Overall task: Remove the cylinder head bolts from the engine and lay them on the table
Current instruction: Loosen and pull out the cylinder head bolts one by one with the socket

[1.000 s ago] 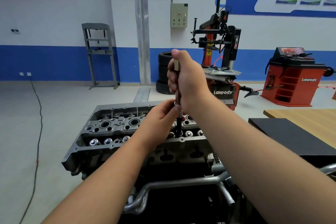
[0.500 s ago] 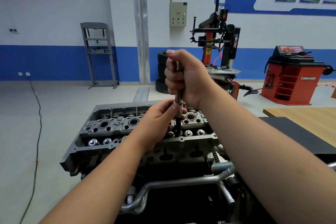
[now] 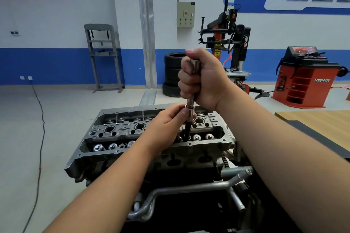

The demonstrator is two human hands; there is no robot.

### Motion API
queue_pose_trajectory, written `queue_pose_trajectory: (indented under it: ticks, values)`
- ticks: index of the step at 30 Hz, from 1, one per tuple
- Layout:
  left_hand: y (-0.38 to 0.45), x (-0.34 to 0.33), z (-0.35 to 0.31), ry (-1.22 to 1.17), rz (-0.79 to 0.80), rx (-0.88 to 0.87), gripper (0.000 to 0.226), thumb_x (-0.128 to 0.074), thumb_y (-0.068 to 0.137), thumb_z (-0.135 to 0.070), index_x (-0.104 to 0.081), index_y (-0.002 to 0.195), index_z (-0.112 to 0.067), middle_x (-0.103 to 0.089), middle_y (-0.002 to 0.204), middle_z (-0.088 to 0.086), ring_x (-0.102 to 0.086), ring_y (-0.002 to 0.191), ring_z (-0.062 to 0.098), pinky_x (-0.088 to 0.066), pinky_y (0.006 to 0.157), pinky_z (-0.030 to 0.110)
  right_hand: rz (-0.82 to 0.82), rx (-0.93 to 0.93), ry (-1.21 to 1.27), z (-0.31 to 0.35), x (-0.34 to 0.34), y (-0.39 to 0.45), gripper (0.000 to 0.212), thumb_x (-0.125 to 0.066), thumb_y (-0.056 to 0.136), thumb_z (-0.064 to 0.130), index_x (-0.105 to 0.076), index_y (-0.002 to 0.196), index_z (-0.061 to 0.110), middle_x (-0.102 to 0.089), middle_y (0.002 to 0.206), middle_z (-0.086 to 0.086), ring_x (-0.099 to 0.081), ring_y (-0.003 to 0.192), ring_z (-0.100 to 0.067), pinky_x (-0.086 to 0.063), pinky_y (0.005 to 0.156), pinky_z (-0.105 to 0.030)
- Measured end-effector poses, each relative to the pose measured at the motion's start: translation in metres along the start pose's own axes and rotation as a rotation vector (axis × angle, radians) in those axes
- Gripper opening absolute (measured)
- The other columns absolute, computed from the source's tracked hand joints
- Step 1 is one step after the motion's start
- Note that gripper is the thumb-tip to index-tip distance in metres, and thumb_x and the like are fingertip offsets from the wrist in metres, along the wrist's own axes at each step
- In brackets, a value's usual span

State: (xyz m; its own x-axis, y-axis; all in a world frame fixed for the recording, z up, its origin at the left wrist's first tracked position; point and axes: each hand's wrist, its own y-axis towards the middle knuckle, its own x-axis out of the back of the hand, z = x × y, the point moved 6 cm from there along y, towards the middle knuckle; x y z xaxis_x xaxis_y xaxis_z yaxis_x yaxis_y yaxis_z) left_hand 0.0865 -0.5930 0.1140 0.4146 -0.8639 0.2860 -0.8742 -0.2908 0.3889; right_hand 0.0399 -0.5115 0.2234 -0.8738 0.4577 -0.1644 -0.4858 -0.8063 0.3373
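Right hand fist-grips socket driver upright over cylinder head; left hand pinches shaft at 6 o'clock. Keep driver vertical.

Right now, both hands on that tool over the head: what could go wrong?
1. The right hand grips the tool high on its shaft while the left hand only pinches it low; if it tilts, the tip could slip off the bolt, whose seating is hidden.
2. A sudden release could drive the left hand's fingers into the cylinder head.
3. The table lies off to the right; a freed bolt could drop into the engine on the way.
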Motion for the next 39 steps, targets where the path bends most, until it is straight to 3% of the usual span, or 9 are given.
queue_pose_trajectory:
  ticks: [3, 7, 9, 13, 17, 27, 32, 36, 39]
  values:
    - [-0.002, 0.001, -0.001, 0.006, 0.006, -0.001, 0.027, -0.046, 0.099, -0.056, -0.07, 0.103, -0.045, -0.076, 0.107, -0.012, -0.072, 0.1, 0.008, -0.052, 0.074, 0.041, -0.092, 0.073, -0.024, -0.004, -0.002, -0.001, 0.036, -0.049, 0.094, 0.034, -0.044, 0.061, 0.019, -0.03, 0.047, 0.006, -0.022, 0.045, -0.013, -0.021, 0.046, -0.026]
    - [-0.004, 0.001, -0.009, 0.052, -0.008, -0.022, 0.024, -0.052, 0.095, -0.051, -0.069, 0.078, -0.053, -0.065, 0.068, -0.025, -0.053, 0.055, -0.006, -0.038, 0.055, 0.019, -0.494, 0.365, -0.242, -0.009, -0.011, -0.016, 0.031, -0.051, 0.096, 0.037, -0.048, 0.071, 0.019, -0.047, 0.05, 0.014, -0.04, 0.047, -0.002, -0.037, 0.048, -0.018]
    - [-0.003, 0.001, -0.01, 0.081, -0.018, -0.038, 0.023, -0.048, 0.08, -0.052, -0.064, 0.063, -0.054, -0.056, 0.056, -0.025, -0.043, 0.049, -0.003, -0.035, 0.049, 0.015, -0.59, 0.46, -0.32, -0.011, -0.016, -0.021, 0.033, -0.048, 0.1, 0.039, -0.046, 0.073, 0.019, -0.048, 0.049, 0.019, -0.044, 0.047, 0.002, -0.036, 0.046, -0.011]
    - [0.001, 0.003, 0.002, 0.004, -0.049, -0.027, 0.025, -0.058, 0.082, -0.07, -0.069, 0.096, -0.051, -0.075, 0.093, -0.016, -0.069, 0.083, 0.003, -0.055, 0.08, 0.031, -0.305, 0.196, -0.124, -0.005, -0.007, -0.001, 0.036, -0.049, 0.089, 0.04, -0.044, 0.059, 0.02, -0.033, 0.045, 0.008, -0.028, 0.041, -0.012, -0.026, 0.043, -0.025]
    - [0.0, -0.001, 0.002, 0.002, 0.01, 0.004, 0.027, -0.046, 0.094, -0.066, -0.063, 0.114, -0.06, -0.074, 0.113, -0.02, -0.07, 0.105, 0.001, -0.051, 0.08, 0.038, -0.011, -0.018, -0.037, -0.004, 0.001, 0.005, 0.043, -0.046, 0.094, 0.038, -0.04, 0.056, 0.02, -0.023, 0.048, 0.005, -0.016, 0.046, -0.015, -0.013, 0.052, -0.03]
    - [-0.002, 0.0, -0.004, 0.037, -0.064, -0.036, 0.019, -0.051, 0.106, -0.041, -0.068, 0.1, -0.039, -0.075, 0.097, -0.016, -0.072, 0.09, 0.002, -0.046, 0.07, 0.019, -0.149, 0.061, -0.001, -0.009, -0.001, 0.001, 0.037, -0.052, 0.092, 0.042, -0.05, 0.062, 0.019, -0.034, 0.048, 0.005, -0.027, 0.043, -0.013, -0.026, 0.047, -0.026]
    - [0.002, 0.003, -0.003, 0.013, -0.117, -0.013, 0.027, -0.065, 0.089, -0.057, -0.066, 0.107, -0.037, -0.075, 0.096, -0.013, -0.071, 0.09, 0.015, -0.058, 0.09, 0.049, -0.546, 0.234, -0.265, -0.002, -0.004, -0.01, 0.035, -0.045, 0.103, 0.044, -0.062, 0.082, 0.022, -0.059, 0.061, 0.011, -0.054, 0.057, -0.006, -0.043, 0.056, -0.022]
    - [0.002, 0.002, -0.002, 0.026, -0.102, -0.001, 0.044, -0.061, 0.072, -0.07, -0.064, 0.106, -0.041, -0.073, 0.094, -0.014, -0.065, 0.075, 0.007, -0.055, 0.071, 0.042, -0.528, 0.217, -0.162, -0.005, -0.008, -0.007, 0.044, -0.047, 0.1, 0.048, -0.056, 0.071, 0.018, -0.046, 0.057, 0.007, -0.042, 0.05, -0.007, -0.037, 0.053, -0.024]
    - [-0.002, 0.001, -0.001, -0.029, -0.039, 0.018, 0.02, -0.051, 0.092, -0.068, -0.065, 0.103, -0.058, -0.075, 0.104, -0.017, -0.068, 0.08, 0.0, -0.051, 0.07, 0.034, -0.329, 0.173, -0.178, -0.001, -0.008, 0.002, 0.048, -0.058, 0.095, 0.046, -0.043, 0.057, 0.021, -0.035, 0.048, 0.006, -0.028, 0.042, -0.011, -0.029, 0.043, -0.024]
